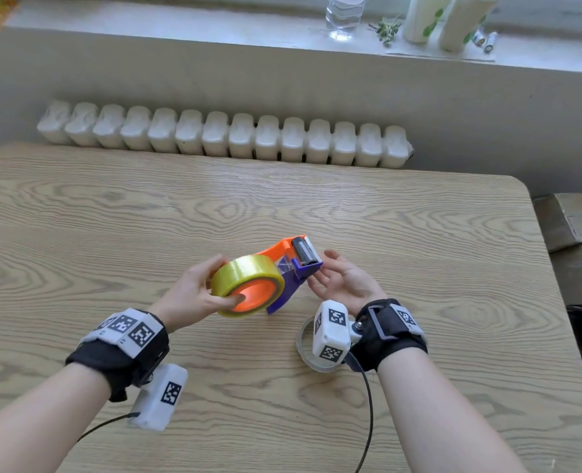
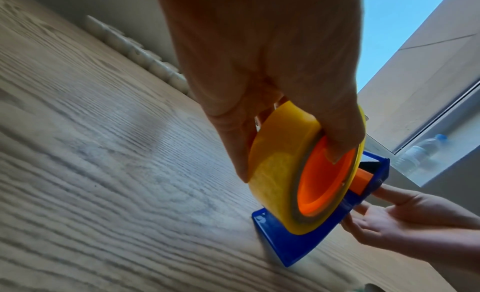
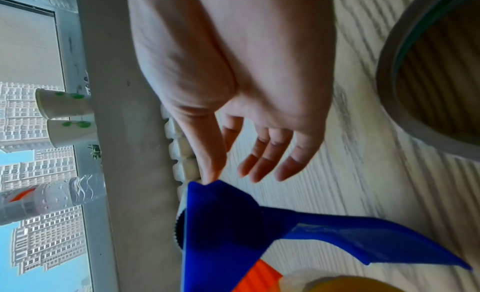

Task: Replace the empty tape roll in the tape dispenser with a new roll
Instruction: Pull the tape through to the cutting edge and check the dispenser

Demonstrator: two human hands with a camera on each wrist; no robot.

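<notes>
tape dispenser: blue and orange plastic tape dispenser (image 1: 298, 268) with a black roller and toothed cutter at its far end; it is tilted over the middle of the table, and the left wrist view shows its blue lower corner down at the tabletop.
new roll: full roll of yellowish clear tape (image 1: 248, 285) sitting on the dispenser's orange hub, its open side turned toward the person.
left hand: left hand (image 1: 194, 295) grips the new roll, fingers curled over the far rim and the thumb tip pressed inside the orange hub; the left wrist view (image 2: 259, 71) shows the same grip from above.
right hand: right hand (image 1: 344, 279) is palm up just beside the cutter end of the dispenser, fingers spread and loosely straight, holding nothing; in the right wrist view (image 3: 249, 103) the thumb tip meets the blue corner of the dispenser, while the other fingers stand apart from it.
empty roll: grey cardboard ring of a used-up tape roll (image 1: 305, 339) lies flat on the table near the person, partly hidden under the right wrist camera.
table: light wood-grain table (image 1: 112, 233) with rounded corners.
background: white ribbed radiator (image 1: 221, 136) behind the table; above it a windowsill with a clear water bottle (image 1: 346, 11) and two paper cups with green leaf prints (image 1: 450, 18).
</notes>
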